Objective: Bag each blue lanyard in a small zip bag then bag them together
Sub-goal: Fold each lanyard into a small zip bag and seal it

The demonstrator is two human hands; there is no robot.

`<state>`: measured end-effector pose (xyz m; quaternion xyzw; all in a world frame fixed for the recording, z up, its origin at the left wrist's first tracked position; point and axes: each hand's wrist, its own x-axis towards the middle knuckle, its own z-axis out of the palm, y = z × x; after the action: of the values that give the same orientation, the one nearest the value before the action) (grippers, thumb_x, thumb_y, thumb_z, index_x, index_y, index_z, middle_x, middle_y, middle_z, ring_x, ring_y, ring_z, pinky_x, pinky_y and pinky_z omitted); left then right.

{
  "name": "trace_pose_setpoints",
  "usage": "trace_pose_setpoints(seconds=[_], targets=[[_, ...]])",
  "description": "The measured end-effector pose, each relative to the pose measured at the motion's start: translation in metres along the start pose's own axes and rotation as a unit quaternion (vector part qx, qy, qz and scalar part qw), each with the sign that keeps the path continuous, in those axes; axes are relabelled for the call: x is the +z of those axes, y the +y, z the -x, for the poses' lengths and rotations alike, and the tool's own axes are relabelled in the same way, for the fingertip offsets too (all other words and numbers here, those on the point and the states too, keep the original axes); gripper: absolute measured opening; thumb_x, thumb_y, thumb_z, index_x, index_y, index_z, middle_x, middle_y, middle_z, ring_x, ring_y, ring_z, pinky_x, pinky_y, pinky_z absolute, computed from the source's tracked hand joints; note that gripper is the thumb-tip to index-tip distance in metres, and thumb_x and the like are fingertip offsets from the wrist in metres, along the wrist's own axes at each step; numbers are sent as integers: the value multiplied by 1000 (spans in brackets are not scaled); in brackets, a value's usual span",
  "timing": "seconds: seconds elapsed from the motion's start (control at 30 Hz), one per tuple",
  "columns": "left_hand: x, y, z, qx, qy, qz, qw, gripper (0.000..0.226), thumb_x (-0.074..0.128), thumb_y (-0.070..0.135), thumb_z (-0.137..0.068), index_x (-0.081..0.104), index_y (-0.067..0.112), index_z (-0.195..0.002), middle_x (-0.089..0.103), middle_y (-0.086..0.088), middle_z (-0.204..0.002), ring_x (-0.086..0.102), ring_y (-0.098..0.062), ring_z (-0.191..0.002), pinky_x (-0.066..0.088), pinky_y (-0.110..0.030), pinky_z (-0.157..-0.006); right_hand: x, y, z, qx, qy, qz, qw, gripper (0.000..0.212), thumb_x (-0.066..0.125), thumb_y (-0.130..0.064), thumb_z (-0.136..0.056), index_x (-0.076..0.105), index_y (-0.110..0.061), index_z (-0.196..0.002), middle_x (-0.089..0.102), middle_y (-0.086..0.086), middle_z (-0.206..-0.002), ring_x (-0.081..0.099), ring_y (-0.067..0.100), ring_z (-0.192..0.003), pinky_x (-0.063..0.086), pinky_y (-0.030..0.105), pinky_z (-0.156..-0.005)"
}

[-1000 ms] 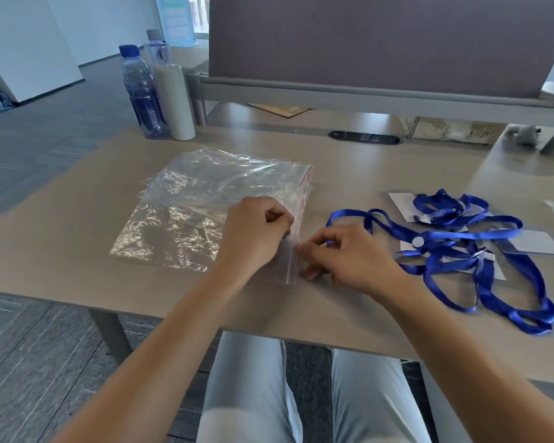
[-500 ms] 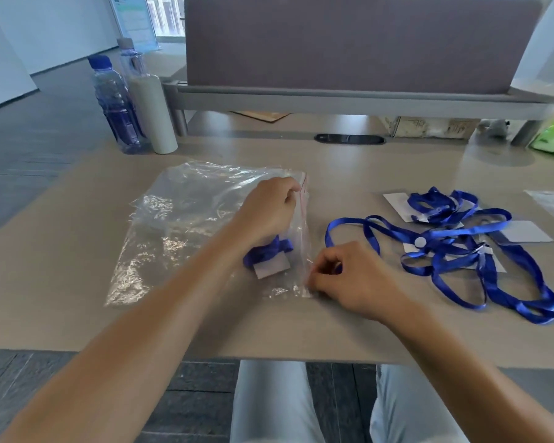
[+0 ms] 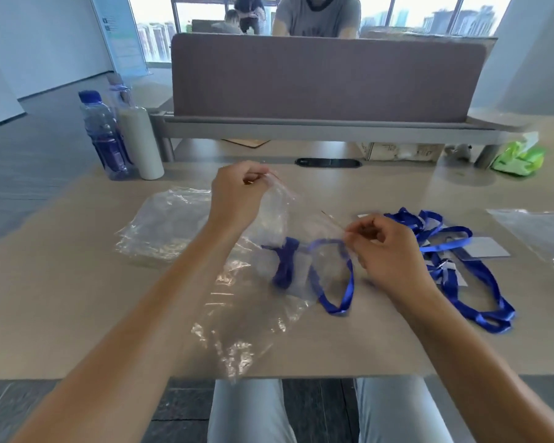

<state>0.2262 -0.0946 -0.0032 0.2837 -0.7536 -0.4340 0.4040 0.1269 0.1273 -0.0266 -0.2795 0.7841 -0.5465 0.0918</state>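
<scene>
Lanyards, the blue ones, lie in two places on the desk (image 3: 61,282): a loose tangle (image 3: 454,251) to the person's right, and one lanyard (image 3: 333,282) partly inside the small zip bag (image 3: 279,219) held up at the middle. The desk runs wide, its near edge right above the person's knees, and its far edge meets a grey partition (image 3: 327,78). Bare desktop lies open to the left front and between the raised bag and the partition.

A pile of larger clear bags (image 3: 173,231) lies flat under the left forearm, and one crinkled sheet of it reaches over the near edge. Another clear bag (image 3: 538,235) lies at the right edge of the view, well apart from the hands.

Two bottles (image 3: 106,135) stand at the far left corner, touching or nearly so.

The left hand (image 3: 237,199) is raised, fingers curled, pinching one side of the small bag's red-lined mouth. The right hand (image 3: 387,247) sits lower, pinching the other side of the mouth, so the opening is stretched between them. A bunched part of the lanyard sits inside the bag; its loop hangs out below the right hand onto the desk.
</scene>
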Motion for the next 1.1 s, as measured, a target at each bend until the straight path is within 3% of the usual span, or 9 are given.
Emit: trace_pose_setpoints(seconds=[0.17, 0.4, 0.53, 0.63, 0.77, 0.87, 1.0, 1.1], targets=[[3, 49, 2, -38, 19, 91, 995, 15, 70, 12, -90, 77, 16, -103, 67, 5, -74, 56, -3, -61, 42, -10, -53, -41, -22, -22, -26, 52, -57, 997, 10, 72, -25, -95, 68, -28, -103, 71, -2, -92, 60, 11, -67, 48, 26, -61], [16, 119, 2, 20, 39, 151, 988, 13, 72, 10, -87, 78, 21, -87, 76, 0, -78, 54, -3, -59, 48, -18, -61, -104, -54, -46, -91, 134, -70, 984, 11, 74, -17, -92, 68, -26, -95, 71, -1, -85, 59, 14, -67, 47, 31, -60], [33, 155, 9, 52, 31, 179, 982, 13, 70, 5, -89, 78, 15, -90, 76, -1, -76, 53, -1, -55, 42, -13, -54, -130, -72, -49, -123, 183, -18, 975, 10, 73, -22, -91, 69, -25, -99, 70, -11, -87, 62, 9, -76, 47, 26, -72], [47, 173, 18, 90, 15, 168, 981, 12, 70, 3, -89, 78, 11, -92, 77, -4, -79, 57, 3, -57, 45, -13, -58, -140, -87, -47, -179, 198, 34, 963, 12, 73, -34, -91, 70, -31, -102, 68, -15, -101, 61, 8, -98, 47, 28, -84], [62, 189, 27, 135, -7, 144, 980, 12, 74, 5, -87, 79, 14, -93, 78, 2, -80, 67, -1, -68, 50, -17, -70, -146, -106, -44, -250, 134, 89, 955, 26, 73, -50, -89, 71, -35, -110, 62, -21, -117, 54, 7, -119, 42, 28, -99], [68, 198, 31, 152, -18, 145, 978, 13, 74, 6, -87, 79, 16, -93, 78, 3, -81, 71, -6, -76, 51, -18, -73, -151, -115, -47, -248, 85, 76, 962, 22, 78, -45, -88, 73, -34, -107, 67, -20, -111, 60, 2, -112, 46, 26, -97], [72, 210, 33, 159, -16, 156, 975, 12, 76, 6, -86, 79, 15, -93, 78, 2, -80, 65, -1, -68, 47, -15, -67, -165, -121, -55, -246, 55, 37, 967, 5, 81, -34, -87, 78, -29, -88, 75, -13, -86, 69, 4, -86, 51, 21, -81], [76, 218, 34, 135, -14, 176, 975, 11, 76, 7, -87, 78, 12, -96, 78, -2, -80, 61, 1, -62, 46, -13, -62, -176, -124, -58, -260, 42, 31, 964, 5, 80, -29, -89, 79, -25, -85, 75, -11, -79, 68, 5, -76, 47, 11, -69]])
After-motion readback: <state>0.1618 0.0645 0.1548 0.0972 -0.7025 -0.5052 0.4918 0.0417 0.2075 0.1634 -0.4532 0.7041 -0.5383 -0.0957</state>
